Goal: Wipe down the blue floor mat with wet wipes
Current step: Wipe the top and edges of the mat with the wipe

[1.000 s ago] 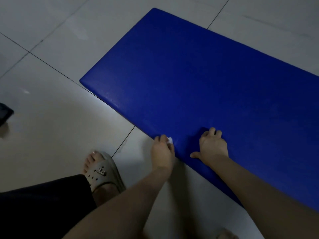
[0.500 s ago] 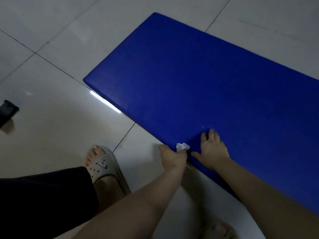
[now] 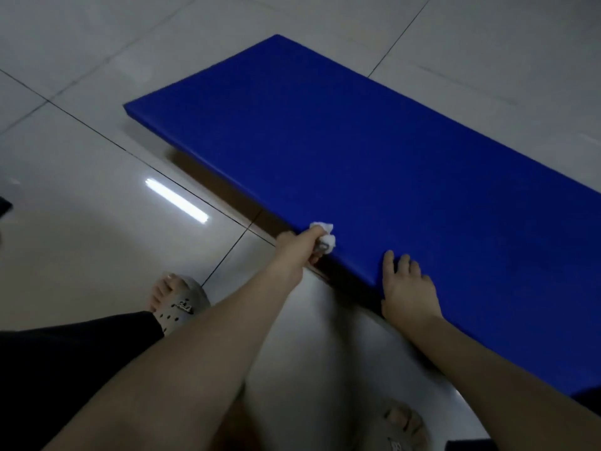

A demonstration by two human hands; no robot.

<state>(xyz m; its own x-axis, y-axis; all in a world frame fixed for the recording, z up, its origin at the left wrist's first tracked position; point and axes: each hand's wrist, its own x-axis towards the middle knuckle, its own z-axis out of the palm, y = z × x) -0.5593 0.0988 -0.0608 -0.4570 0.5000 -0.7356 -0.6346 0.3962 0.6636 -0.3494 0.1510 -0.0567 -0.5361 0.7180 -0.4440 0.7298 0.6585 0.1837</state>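
Observation:
The blue floor mat is tilted, its near long edge raised off the tiled floor with a dark shadow under it. My left hand is at that near edge, shut on a crumpled white wet wipe that touches the edge. To the right, my right hand grips the same edge, fingers spread flat on the mat's top and the thumb below the edge.
Glossy light floor tiles with dark grout lines surround the mat. My left foot in a beige sandal stands near the mat; my other sandalled foot is at the bottom. A dark object pokes in at the left border.
The mat's near edge has come up off the floor. My left hand with the wipe slid along that edge, and my right hand shifted from resting on top to gripping the edge.

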